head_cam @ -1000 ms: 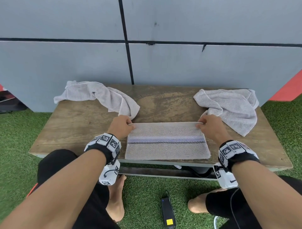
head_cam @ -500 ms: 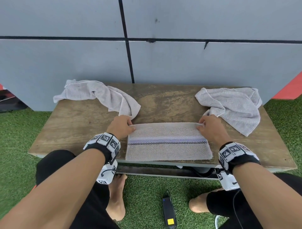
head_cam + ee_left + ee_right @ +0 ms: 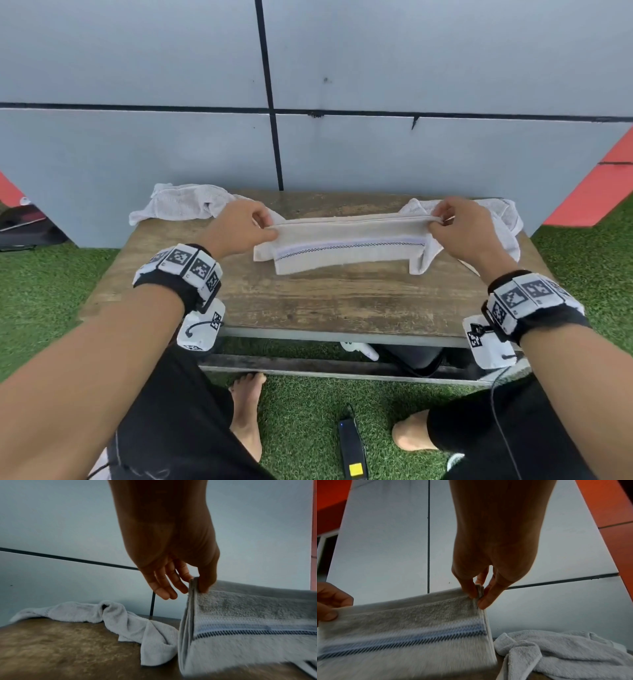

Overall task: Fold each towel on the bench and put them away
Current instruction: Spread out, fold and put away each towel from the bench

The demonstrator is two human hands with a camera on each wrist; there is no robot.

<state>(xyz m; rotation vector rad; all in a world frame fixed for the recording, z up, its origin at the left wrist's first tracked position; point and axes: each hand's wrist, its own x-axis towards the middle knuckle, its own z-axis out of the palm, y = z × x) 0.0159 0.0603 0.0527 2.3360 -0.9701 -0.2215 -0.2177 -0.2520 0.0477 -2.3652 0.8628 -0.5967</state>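
Both grips pinch striped towel (image 3: 346, 245) top corners; lower edge blurred in wrist views.

A folded, blue-striped towel (image 3: 349, 245) is held stretched above the wooden bench (image 3: 335, 301), its top corners pinched. Two crumpled pale towels are seen at the far left (image 3: 185, 205) and far right (image 3: 507, 219) of the bench.

The folded towel (image 3: 346, 245) hangs stretched between the left hand (image 3: 239, 224) and right hand (image 3: 469, 228), above the middle of the bench (image 3: 308, 298). One crumpled towel (image 3: 181, 205) lies at the bench's back left corner, another (image 3: 507, 219) at its back right, behind the right hand. A wall (image 3: 376, 147) stands behind the bench.
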